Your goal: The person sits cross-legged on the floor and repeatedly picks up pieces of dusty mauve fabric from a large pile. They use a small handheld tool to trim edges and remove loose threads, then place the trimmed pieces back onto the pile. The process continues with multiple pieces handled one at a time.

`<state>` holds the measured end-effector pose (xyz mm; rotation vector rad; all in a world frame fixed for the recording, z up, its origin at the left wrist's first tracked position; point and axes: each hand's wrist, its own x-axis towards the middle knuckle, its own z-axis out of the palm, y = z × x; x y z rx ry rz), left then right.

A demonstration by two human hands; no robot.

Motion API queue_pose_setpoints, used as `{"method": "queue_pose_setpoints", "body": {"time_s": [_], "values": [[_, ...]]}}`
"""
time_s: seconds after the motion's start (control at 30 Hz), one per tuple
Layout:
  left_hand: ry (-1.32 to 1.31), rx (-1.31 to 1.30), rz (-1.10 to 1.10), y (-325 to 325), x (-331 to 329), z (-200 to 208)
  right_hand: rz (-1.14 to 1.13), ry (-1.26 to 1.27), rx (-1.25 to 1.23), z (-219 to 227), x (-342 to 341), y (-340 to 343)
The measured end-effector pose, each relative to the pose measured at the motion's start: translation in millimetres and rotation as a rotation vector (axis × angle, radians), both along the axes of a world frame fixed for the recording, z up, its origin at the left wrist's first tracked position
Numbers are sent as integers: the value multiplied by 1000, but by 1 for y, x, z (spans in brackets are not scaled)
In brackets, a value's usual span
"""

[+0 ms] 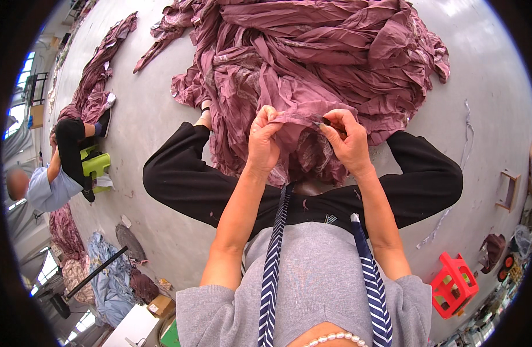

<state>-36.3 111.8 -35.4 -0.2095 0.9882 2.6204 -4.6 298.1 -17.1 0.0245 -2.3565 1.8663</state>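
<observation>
On the right, a red stool (455, 283), a dark cloth (492, 253) and a wooden frame (513, 192) are on the grey floor (485, 87), with a pale strip (467, 127) nearby. On the left, a person (51, 188) sits by a green stool (96, 165); lower down are a blue cloth heap (112, 289), a cardboard box (161, 305) and a black bar (98, 272).

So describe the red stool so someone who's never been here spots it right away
From the big mauve cloth heap, go to the picture's lower right, just past the wearer's grey right sleeve. The red stool there is bright plastic with cut-out openings, unlike the brown wooden frame and dark crumpled cloth above it.
</observation>
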Motion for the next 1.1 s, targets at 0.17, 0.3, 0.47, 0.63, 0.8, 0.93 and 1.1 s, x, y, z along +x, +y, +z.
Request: {"method": "queue_pose_setpoints", "body": {"time_s": [0.17,0.3,0.47,0.63,0.8,0.93,1.1], "values": [[49,-75,-15,5,2,7,30,123,154,11,-6,-8],[53,-94,-19,7,3,10,14,194,313,15,-8,-6],[57,-43,-7,3,4,8,-156,45,-204,18,-11,1],[34,-92,5,3,1,10,87,196,143,21,-11,-7],[119,-379,8,-6,-5,16,113,109,114,-2,-16,1],[16,-397,-82,-12,-8,30,331,-355,-364,2,-19,15],[-45,-313,-112,-9,-8,33,307,-299,-403,-3,-20,16]]}}
